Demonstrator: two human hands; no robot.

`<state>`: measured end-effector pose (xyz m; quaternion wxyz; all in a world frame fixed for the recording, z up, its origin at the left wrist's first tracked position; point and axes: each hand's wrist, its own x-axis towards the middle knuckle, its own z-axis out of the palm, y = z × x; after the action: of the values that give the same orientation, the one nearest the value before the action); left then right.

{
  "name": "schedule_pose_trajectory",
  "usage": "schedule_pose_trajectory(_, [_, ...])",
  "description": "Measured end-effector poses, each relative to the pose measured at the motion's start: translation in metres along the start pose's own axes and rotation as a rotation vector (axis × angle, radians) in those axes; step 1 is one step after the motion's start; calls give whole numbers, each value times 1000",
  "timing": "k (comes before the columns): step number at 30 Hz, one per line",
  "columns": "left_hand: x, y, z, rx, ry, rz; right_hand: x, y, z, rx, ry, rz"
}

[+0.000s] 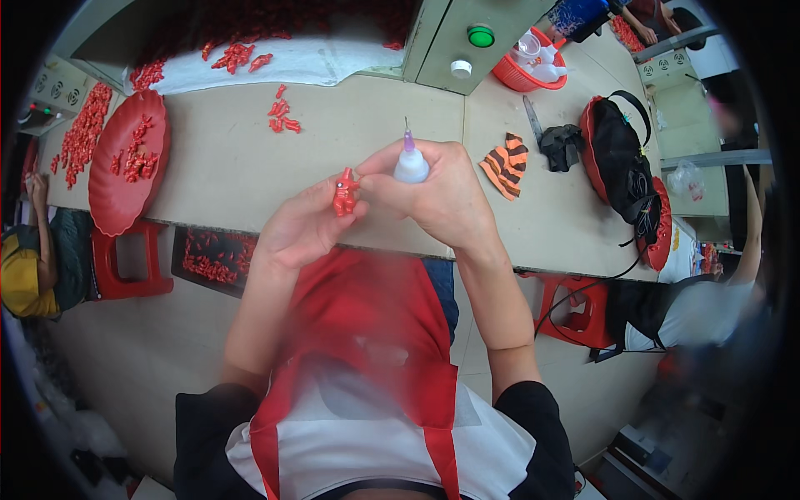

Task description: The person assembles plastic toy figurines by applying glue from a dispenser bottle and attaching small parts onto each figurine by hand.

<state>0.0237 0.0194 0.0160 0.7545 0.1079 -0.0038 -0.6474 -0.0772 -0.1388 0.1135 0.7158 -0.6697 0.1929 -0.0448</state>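
Observation:
Between the thumb and fingers of my left hand is a small red figurine, held upright over the table's front edge. My right hand is closed around a white squeeze bottle with a purple needle tip pointing up and away from me. The right thumb and forefinger reach to the figurine's side and seem to touch it. Several more red figurines lie loose on the table beyond my left hand.
A cabinet with a green button stands at the back, figurines on white cloth inside. At left is a red scalloped tray; at right, a striped cloth, black bag and red basket. Other people sit at both sides.

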Motion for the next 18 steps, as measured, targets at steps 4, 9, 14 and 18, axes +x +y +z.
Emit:
schedule_pose_trajectory(4, [1, -3, -4, -70, 15, 3, 3, 0, 0, -8, 8, 32])
schedule_pose_trajectory(9, [4, -8, -8, -131, -22, -4, 2, 5, -2, 14, 28, 41])
schedule_pose_trajectory(14, [8, -8, -5, -101, 7, -5, 4, 7, -5, 16, 45, 65])
schedule_pose_trajectory(18, [6, -9, -5, -99, 26, -1, 3, 9, -6, 39, 36, 78])
